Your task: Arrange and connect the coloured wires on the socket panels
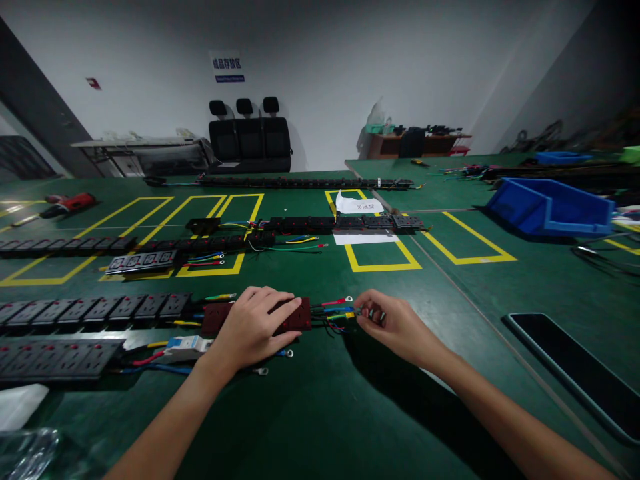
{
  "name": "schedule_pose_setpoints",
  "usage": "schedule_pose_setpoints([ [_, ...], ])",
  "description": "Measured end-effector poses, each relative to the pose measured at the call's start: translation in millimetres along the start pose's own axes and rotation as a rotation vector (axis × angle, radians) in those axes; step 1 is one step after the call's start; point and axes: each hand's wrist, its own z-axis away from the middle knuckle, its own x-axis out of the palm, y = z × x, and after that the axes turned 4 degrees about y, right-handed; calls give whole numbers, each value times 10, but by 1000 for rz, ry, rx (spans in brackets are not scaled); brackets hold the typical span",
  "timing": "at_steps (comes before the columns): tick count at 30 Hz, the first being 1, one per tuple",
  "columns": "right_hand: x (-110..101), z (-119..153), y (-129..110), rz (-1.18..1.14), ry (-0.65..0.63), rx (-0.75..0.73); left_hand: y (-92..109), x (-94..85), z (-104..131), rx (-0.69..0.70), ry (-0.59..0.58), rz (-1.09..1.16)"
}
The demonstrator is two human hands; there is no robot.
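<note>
Wall sign (pixel 227 68) has blue text, too small to read; paper note (pixel 358 205) likewise. Left hand (pixel 254 328) lies flat, fingers spread, pressing dark red socket module (pixel 298 315) onto the green table (pixel 320 400). Module's long axis runs left-right, wire leads (pixel 336 311) exit its right end. Right hand (pixel 391 323) pinches those leads. Breaker (pixel 186 345) just left, socket strips (pixel 95 310) beyond, blue bin (pixel 550 208) far right.

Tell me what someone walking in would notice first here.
Probably the two bare hands at the near edge of the green table: the left hand lies flat on a dark red socket block, the right hand pinches its coloured wires. A bright blue bin stands far right.
</note>
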Motion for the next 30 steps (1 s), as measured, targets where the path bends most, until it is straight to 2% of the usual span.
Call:
schedule_pose_setpoints([
  [30,5,-3,9,-11,-5,-10,10,-7,-10,-5,-7,0],
])
